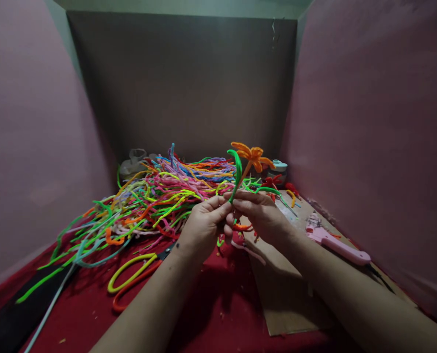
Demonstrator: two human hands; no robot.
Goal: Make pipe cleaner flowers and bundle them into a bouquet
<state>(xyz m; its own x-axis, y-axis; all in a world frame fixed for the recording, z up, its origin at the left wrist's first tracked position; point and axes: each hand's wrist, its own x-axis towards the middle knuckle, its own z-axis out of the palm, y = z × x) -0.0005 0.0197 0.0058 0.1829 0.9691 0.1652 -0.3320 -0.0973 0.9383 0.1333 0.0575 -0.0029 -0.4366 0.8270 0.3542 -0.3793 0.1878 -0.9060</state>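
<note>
Both hands meet above the red cloth and pinch the stem of an orange pipe-cleaner flower [253,156]. A green pipe cleaner [236,171] rises beside the stem and curls over at its top. My left hand [204,223] closes its fingers on the lower stem. My right hand [260,211] pinches the same stem and the green strand from the right. The flower head stands upright above the fingers.
A big tangled heap of coloured pipe cleaners [156,196] lies left of the hands. Yellow-and-orange-handled scissors [133,277] rest on the red cloth [211,314]. A cardboard sheet [284,299] carries a pink glue gun [336,242]. Pink walls close in both sides.
</note>
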